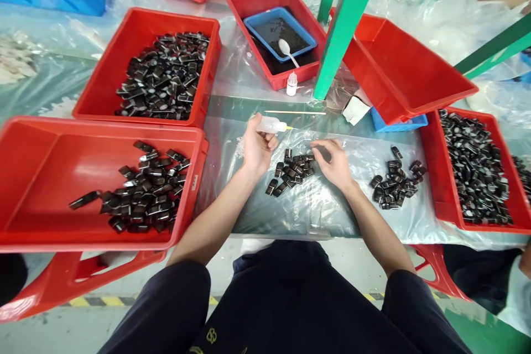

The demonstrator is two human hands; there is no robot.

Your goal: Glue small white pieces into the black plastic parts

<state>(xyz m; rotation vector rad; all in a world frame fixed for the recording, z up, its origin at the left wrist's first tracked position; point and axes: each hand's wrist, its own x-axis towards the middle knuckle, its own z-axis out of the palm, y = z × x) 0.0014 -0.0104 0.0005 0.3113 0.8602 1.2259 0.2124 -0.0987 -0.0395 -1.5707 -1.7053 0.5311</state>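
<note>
My left hand (258, 146) is closed around a translucent white squeeze bottle (270, 125) with a thin yellow needle tip pointing right. Facing it, my right hand (335, 163) has its fingers bent toward the thumb in a pinch; whatever is between the fingertips is too small to make out. Below and between the hands lies a small pile of glossy black plastic pieces (293, 170) on the plastic-covered table (265, 215). A second group of black pieces (396, 182) lies to the right of my right forearm.
Red bins of black pieces stand left (199, 177), farther back left (213, 61) and right (435, 177). Beyond my hands are a thin wooden stick (295, 112), a small white bottle (291, 84), a blue tray (309, 47) with a white spoon (284, 47), and a green post (338, 38).
</note>
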